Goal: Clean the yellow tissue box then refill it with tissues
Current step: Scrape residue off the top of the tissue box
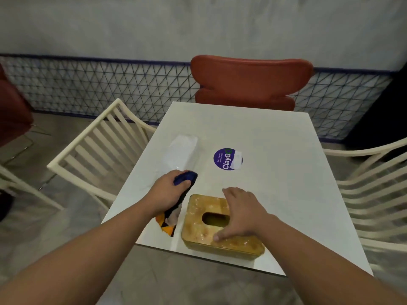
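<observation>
Yellow tissue box point(222, 225), slot up, long axis near-right to far-left.

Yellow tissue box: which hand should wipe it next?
Left. The left hand already grips the blue-and-orange cloth beside the dusty yellow tissue box; the right hand lies flat on top, steadying it.

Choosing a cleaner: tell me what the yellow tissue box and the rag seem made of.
Yellow tissue box: probably hard plastic, semi-glossy; rounded moulded corners, pale smudges sitting on top. Rag in the left hand: soft woven cloth; it bunches and drapes.
</observation>
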Tool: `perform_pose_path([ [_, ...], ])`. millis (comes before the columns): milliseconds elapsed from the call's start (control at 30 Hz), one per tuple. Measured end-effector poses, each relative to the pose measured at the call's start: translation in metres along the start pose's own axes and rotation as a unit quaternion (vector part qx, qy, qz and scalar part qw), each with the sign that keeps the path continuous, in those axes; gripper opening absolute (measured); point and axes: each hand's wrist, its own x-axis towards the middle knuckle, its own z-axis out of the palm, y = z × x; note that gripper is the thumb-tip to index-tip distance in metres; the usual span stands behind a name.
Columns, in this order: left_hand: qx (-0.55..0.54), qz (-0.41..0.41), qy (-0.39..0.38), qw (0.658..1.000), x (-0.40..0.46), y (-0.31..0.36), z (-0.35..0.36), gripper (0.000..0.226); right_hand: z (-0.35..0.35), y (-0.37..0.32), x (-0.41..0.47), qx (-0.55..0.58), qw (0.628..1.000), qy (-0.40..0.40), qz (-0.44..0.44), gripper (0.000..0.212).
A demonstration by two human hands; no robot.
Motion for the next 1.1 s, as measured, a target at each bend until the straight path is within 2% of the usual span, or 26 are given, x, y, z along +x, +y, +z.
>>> perform_pose_path([
  [133, 0.055, 0.002, -0.015, 0.998, -0.006, -0.017, -0.003, 0.019, 0.013, -0.002, 0.007, -0.022, 0.999, -0.023, -0.033, 0.143],
  [267, 0.067, -0.008, -0.008, 0.998, -0.003, -0.026, 0.0, 0.019, 0.021, -0.009, 0.01, -0.021, 0.999, -0.009, -0.043, 0.144],
  [400, 0.12, 0.034, 0.0, 0.992, 0.003, -0.025, 0.01, 0.027, 0.022, -0.01, 0.009, -0.025, 0.999, -0.01, -0.034, 0.147],
  [500, 0.17, 0.078, -0.015, 0.982, 0.007, -0.022, 0.017, 0.025, 0.02, -0.009, 0.008, -0.033, 0.999, -0.021, -0.034, 0.147],
  [567, 0.225, 0.117, -0.028, 0.967, 0.011, -0.014, 0.023, 0.022, 0.018, -0.007, 0.008, -0.035, 0.999, -0.024, -0.034, 0.146],
  [700, 0.344, 0.207, -0.076, 0.913, 0.02, -0.001, 0.035, 0.029, 0.017, -0.01, 0.009, -0.041, 0.998, -0.028, -0.028, 0.142],
  [833, 0.417, 0.248, -0.126, 0.865, 0.027, -0.01, 0.031, 0.032, 0.016, -0.013, 0.009, -0.047, 0.998, -0.035, -0.019, 0.142],
  [967, 0.439, 0.25, -0.092, 0.858, 0.028, -0.026, 0.02, 0.034, 0.015, -0.014, 0.007, -0.048, 0.998, -0.031, -0.015, 0.141],
  [1100, 0.437, 0.272, -0.101, 0.851, 0.022, -0.016, 0.038, 0.037, 0.015, -0.015, 0.007, -0.054, 0.998, -0.03, -0.017, 0.141],
])
